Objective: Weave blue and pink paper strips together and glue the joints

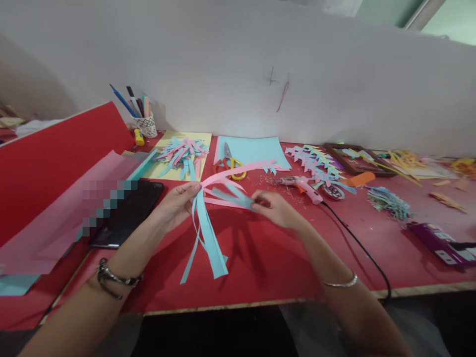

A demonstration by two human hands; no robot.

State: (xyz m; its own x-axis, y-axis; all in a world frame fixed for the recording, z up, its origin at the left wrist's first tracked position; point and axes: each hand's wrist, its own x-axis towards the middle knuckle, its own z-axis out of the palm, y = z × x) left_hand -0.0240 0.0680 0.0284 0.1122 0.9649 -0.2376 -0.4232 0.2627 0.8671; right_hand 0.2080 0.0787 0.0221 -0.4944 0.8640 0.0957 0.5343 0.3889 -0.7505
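My left hand (181, 202) pinches a bunch of pink and light blue paper strips at one end, above the red table. Several blue strips (209, 238) hang down from those fingers, and a long pink strip (226, 172) arches off to the right. My right hand (273, 207) has its fingers closed on the far end of a blue paper strip (238, 198), blurred by motion. Behind the hands, scissors (233, 167) with red and yellow handles lie on sheets of blue paper (256, 148). A pink glue gun (302, 187) rests to the right of my right hand.
A pile of cut strips (182, 151) lies on yellow paper. Left are a black tablet-like slab (143, 210), pink paper (74, 213) and a pen cup (147, 125). Right are folded paper chains (314, 161), a tray (379, 166), a purple device (439, 243) and the glue gun's cord (353, 235).
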